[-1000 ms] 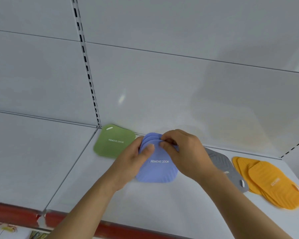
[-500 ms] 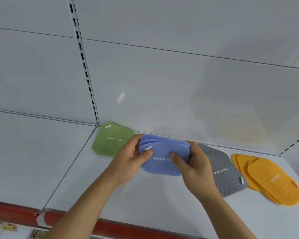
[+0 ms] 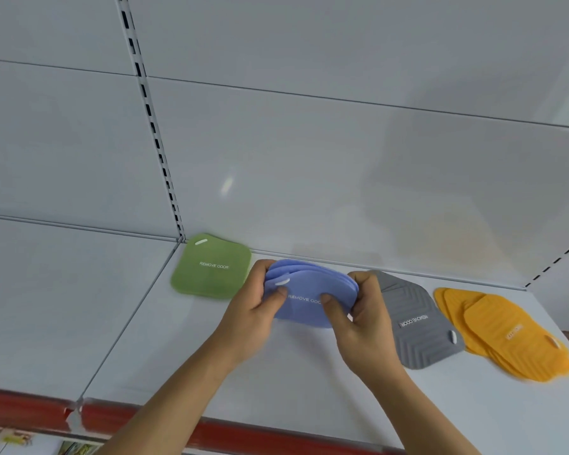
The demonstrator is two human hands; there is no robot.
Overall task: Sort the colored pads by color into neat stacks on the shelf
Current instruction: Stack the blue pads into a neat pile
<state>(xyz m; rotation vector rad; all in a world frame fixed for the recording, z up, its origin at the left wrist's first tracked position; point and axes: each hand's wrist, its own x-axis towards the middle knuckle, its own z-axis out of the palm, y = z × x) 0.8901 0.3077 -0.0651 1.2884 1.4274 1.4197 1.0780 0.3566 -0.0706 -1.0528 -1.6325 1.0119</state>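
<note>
Head view: we've got the blue pads [image 3: 304, 298] gripped at both ends, left hand [image 3: 255, 311] and right hand [image 3: 358, 318], thumbs on top, stack fanned, over the shelf [image 3: 276, 382]. Green pad [image 3: 211, 266] left, grey pad [image 3: 414, 323] and orange pads [image 3: 503, 333] right, all flat on shelf.

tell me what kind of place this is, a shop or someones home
Most likely a shop aisle: a white metal display shelf with a slotted upright on its back panel, a red front strip, and identical "REMOVE ODOR" pads laid out by colour: green pad, grey pad, orange pads.
</note>
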